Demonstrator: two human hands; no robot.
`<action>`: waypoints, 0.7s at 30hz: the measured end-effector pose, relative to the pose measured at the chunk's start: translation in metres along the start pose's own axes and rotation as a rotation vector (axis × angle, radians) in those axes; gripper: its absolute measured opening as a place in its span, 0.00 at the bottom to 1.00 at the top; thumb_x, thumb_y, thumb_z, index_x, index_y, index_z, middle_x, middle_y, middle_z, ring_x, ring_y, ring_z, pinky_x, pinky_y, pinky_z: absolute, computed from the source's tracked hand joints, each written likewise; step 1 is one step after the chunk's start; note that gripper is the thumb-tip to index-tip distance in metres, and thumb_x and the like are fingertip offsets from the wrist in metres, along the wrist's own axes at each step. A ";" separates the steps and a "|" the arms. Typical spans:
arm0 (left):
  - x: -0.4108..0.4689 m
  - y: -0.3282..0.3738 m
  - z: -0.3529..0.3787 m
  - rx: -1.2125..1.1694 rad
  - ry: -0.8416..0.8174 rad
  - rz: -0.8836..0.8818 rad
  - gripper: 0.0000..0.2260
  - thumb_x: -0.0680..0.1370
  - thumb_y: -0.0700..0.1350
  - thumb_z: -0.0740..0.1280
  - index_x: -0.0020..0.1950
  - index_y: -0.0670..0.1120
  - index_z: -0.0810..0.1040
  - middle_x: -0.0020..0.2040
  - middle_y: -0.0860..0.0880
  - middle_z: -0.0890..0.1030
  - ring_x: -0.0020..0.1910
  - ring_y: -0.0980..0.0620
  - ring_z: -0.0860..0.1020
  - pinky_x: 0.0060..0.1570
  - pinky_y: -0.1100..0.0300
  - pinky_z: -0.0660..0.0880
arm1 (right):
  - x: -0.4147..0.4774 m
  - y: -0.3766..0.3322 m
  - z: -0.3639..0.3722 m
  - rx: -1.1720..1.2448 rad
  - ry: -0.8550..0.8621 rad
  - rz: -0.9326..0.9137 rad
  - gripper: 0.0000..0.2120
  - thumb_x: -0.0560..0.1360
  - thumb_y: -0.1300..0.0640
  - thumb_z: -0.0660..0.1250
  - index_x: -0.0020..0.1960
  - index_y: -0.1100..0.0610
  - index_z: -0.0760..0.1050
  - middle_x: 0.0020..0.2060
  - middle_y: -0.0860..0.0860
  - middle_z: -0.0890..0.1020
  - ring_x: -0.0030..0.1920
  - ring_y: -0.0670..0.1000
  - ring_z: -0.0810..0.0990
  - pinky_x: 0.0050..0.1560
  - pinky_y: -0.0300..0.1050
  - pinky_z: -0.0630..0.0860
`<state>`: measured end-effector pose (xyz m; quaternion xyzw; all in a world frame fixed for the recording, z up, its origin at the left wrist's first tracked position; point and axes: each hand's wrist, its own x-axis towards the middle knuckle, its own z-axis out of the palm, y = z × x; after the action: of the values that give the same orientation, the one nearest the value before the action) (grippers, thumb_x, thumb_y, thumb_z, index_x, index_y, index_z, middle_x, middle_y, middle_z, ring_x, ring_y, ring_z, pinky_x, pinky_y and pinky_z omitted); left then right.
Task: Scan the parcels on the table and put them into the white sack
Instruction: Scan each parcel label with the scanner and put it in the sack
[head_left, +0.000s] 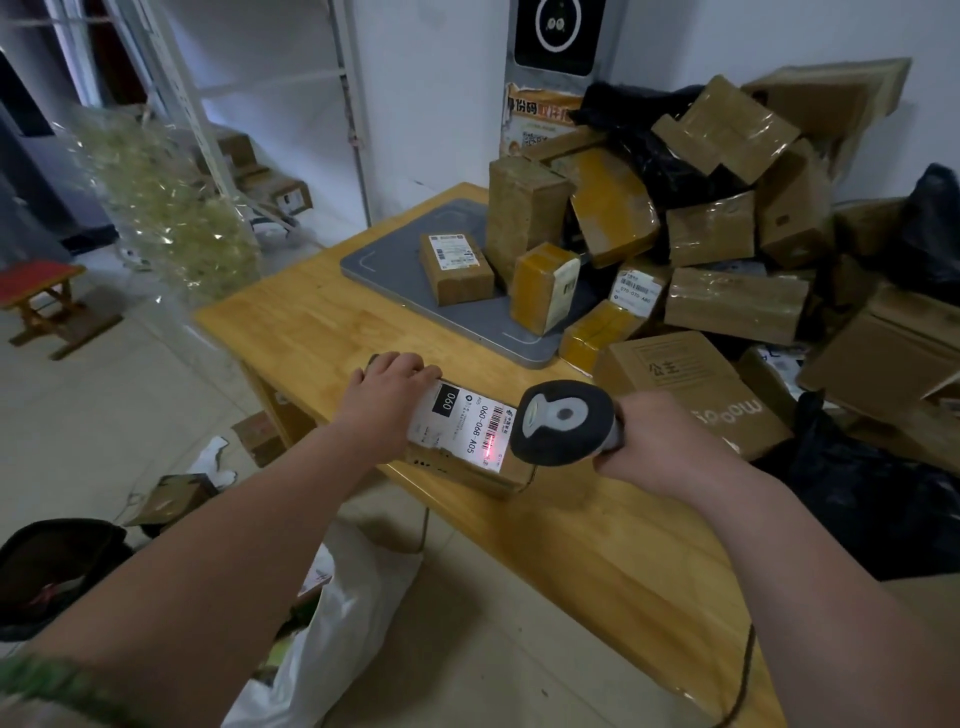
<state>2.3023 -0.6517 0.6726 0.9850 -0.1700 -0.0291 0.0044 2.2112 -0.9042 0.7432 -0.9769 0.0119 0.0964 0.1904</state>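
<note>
Holds down a flat brown cardboard parcel with a white label (467, 434) at frame centre, on the pale wooden table's (597, 561) left edge, left hand (387, 387) fingers curled over its far end. Grips a black-and-grey handheld scanner (563, 421) in the right hand (657, 444), fingers wrapped round the handle. Lower centre: white plastic sack (353, 623).

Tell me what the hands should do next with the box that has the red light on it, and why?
Probably the left hand lifts the parcel off the table and drops it into the white sack below. The scanner throws its red line on the label, and the left hand grips the parcel's far end.
</note>
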 end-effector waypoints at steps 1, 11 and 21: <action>-0.003 -0.004 -0.001 0.002 -0.005 -0.007 0.40 0.70 0.43 0.74 0.77 0.53 0.57 0.73 0.51 0.60 0.74 0.47 0.55 0.73 0.43 0.58 | -0.001 -0.004 0.001 -0.001 -0.002 -0.007 0.16 0.68 0.62 0.73 0.32 0.50 0.68 0.31 0.47 0.74 0.35 0.48 0.76 0.33 0.41 0.68; -0.035 -0.056 -0.002 -0.031 0.005 -0.077 0.38 0.71 0.44 0.73 0.77 0.52 0.58 0.73 0.50 0.60 0.74 0.46 0.55 0.71 0.41 0.61 | 0.000 -0.057 0.017 -0.007 -0.002 -0.072 0.13 0.67 0.62 0.73 0.31 0.52 0.70 0.33 0.50 0.77 0.39 0.53 0.79 0.38 0.50 0.77; -0.089 -0.147 0.035 -0.117 -0.035 -0.271 0.40 0.69 0.49 0.76 0.76 0.52 0.59 0.71 0.50 0.62 0.72 0.44 0.58 0.65 0.41 0.69 | 0.016 -0.128 0.076 0.142 -0.093 -0.078 0.14 0.64 0.65 0.72 0.29 0.54 0.68 0.29 0.51 0.75 0.34 0.52 0.76 0.33 0.47 0.71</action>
<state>2.2658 -0.4838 0.6398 0.9963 -0.0333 -0.0564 0.0549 2.2211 -0.7567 0.7188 -0.9551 -0.0281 0.1332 0.2633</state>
